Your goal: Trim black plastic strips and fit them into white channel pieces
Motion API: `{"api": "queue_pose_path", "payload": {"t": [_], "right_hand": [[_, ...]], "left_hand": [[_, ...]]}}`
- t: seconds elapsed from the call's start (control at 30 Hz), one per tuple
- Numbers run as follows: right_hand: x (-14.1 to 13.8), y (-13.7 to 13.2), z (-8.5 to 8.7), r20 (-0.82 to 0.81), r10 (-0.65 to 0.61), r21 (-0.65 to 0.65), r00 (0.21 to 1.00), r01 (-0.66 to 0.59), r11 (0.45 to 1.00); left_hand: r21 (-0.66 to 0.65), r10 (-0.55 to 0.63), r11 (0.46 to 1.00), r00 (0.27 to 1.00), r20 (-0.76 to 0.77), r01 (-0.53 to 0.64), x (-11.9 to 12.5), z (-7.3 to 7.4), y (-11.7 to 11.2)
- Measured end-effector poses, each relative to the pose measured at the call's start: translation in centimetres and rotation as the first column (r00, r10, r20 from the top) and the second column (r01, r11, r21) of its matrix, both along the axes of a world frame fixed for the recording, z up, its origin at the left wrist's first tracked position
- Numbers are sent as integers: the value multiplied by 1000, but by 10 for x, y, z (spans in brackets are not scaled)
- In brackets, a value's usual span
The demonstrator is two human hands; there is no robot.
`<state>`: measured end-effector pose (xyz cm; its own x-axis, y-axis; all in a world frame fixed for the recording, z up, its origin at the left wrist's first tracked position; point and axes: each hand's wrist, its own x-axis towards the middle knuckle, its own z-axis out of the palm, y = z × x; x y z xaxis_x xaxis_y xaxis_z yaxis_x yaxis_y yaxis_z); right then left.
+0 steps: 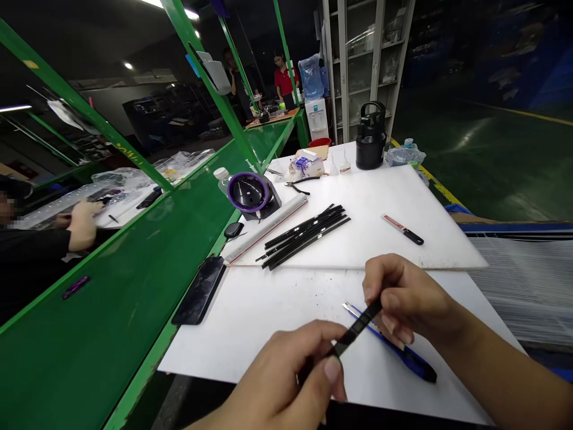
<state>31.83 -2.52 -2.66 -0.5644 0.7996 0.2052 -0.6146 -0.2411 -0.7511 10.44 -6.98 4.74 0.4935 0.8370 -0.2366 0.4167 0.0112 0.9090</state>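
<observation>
Both my hands pinch one thin black strip point(356, 329) above the white table point(250, 322). My left hand point(290, 382) grips its lower end between thumb and fingers. My right hand point(403, 298) is closed on its upper end. Under my right hand lies a blue-handled utility knife point(403, 352), blade pointing left. A bundle of several similar black strips point(304, 236) rests on a white board point(439, 239) further back.
A red-and-black cutter point(403, 229), a long white ruler point(268, 227), a purple-rimmed round device point(248, 192), pliers point(299, 186) and a black jug point(370, 136) are on the board. A dark phone point(200, 290) lies at the table's left edge beside the green conveyor point(111, 310). Another person's hands point(83, 221) work at left.
</observation>
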Motion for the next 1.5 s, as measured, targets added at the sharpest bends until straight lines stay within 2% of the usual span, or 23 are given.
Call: {"api": "queue_pose_path", "payload": {"t": [0.1, 0.2, 0.3, 0.47, 0.6, 0.73, 0.87, 1.0, 1.07, 1.13, 1.27, 1.4, 1.5], "right_hand": [[-3, 5, -6, 38, -6, -4, 999, 6, 1000], [-5, 8, -10, 52, -3, -19, 999, 4, 1000], [-6, 9, -11, 42, -11, -17, 999, 11, 1000], [-5, 11, -12, 11, -27, -12, 1000, 27, 1000], [-4, 11, -14, 2, -26, -4, 1000, 26, 1000], [-4, 12, -16, -8, -22, 4, 1000, 22, 1000], [-5, 13, -15, -7, -33, 3, 999, 33, 999], [-3, 15, -14, -11, -56, -4, 998, 56, 998], [-1, 16, -14, -16, -62, -7, 998, 62, 998], [-1, 16, -14, -19, -66, -8, 998, 66, 998], [-2, 17, -17, -25, -70, -8, 997, 69, 998], [-3, 17, -18, -27, -69, -7, 997, 69, 998], [-3, 18, -17, -16, -73, -11, 997, 73, 997]], "left_hand": [[106, -27, 993, 989, -148, 43, 9, -3, 6], [68, -30, 997, 977, -210, 45, 9, -10, 9], [12, 1, 1000, 986, -166, 1, 4, -12, 5], [-116, -11, 993, 995, -101, -1, 1, -7, 0], [-89, -15, 996, 996, -88, 7, 4, -7, 3], [-82, 19, 996, 997, -69, -24, 4, -15, 7], [-127, 21, 992, 999, -37, -26, -5, -22, 8], [-159, 4, 987, 998, 55, 5, -17, -20, 9], [-102, 26, 994, 999, 22, -24, -21, -20, 10], [25, 57, 998, 995, -84, -56, -20, -21, 11], [253, 97, 967, 965, -243, -33, -10, -25, 15], [328, 110, 944, 969, -223, -32, 1, -25, 20], [373, 89, 928, 965, -248, 10, 2, -25, 23]]}}
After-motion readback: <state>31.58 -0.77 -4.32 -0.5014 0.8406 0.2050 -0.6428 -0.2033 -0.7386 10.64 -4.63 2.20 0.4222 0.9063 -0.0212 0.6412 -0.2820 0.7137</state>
